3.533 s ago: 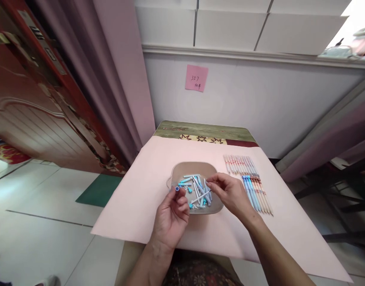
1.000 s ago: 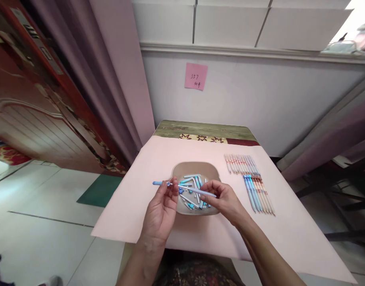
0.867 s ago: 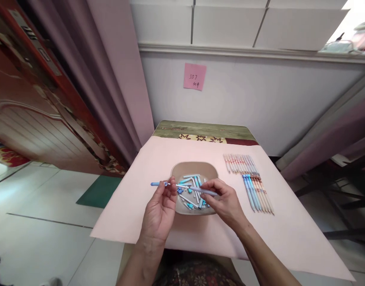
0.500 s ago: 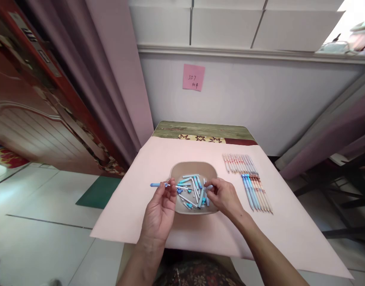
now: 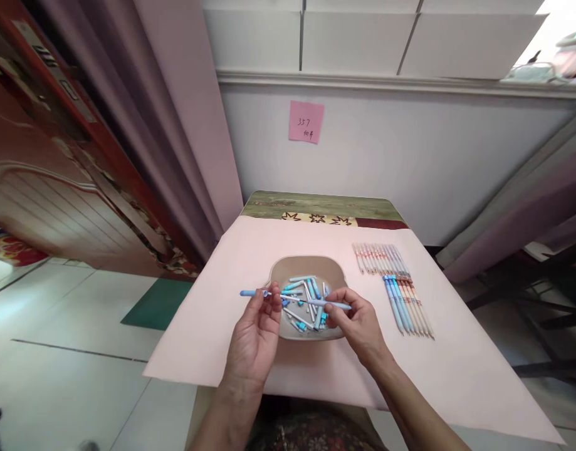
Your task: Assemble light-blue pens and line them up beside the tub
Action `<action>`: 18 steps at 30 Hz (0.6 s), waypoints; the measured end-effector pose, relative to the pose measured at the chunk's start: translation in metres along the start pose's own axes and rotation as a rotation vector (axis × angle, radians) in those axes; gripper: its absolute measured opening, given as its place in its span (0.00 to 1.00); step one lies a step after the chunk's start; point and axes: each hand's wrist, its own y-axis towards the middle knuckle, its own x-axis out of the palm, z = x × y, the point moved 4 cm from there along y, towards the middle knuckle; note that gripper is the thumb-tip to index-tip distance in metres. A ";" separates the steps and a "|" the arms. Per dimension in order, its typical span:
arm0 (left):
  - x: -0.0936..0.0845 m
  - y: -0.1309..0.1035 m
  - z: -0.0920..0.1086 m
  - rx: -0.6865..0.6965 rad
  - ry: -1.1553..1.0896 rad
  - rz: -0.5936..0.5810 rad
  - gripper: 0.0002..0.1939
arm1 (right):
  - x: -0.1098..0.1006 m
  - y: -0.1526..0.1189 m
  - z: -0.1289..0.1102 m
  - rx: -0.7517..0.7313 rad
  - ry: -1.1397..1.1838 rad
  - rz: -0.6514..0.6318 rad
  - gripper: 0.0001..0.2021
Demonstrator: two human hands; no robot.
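Over the beige basin (image 5: 309, 265), my left hand (image 5: 253, 335) pinches a blue pen piece (image 5: 247, 293), palm turned up. A thin white refill (image 5: 290, 297) sticks out of that piece toward the right. My right hand (image 5: 361, 322) grips a pale blue pen barrel (image 5: 332, 305) between thumb and fingers, held nearly level. The barrel's left end lies close to the refill's tip; whether they touch I cannot tell. Inside the basin are loose blue barrels (image 5: 294, 285), white refills (image 5: 298, 319) and small bright blue clip pieces (image 5: 301, 326).
Right of the basin lie two rows of whole pens: pale ones with red marks (image 5: 375, 259) behind, blue ones (image 5: 395, 304) and beige-brown ones (image 5: 414, 307) in front. Pinkish paper (image 5: 207, 326) covers most of the table. A pink note (image 5: 306, 122) is on the wall.
My right hand has brought the pale blue barrel up out of the basin and turned it level, pointing left toward the refill. My left hand has barely moved.
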 end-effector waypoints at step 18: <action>0.002 -0.003 -0.004 -0.005 0.011 -0.023 0.09 | 0.008 -0.003 0.006 0.030 0.032 -0.021 0.14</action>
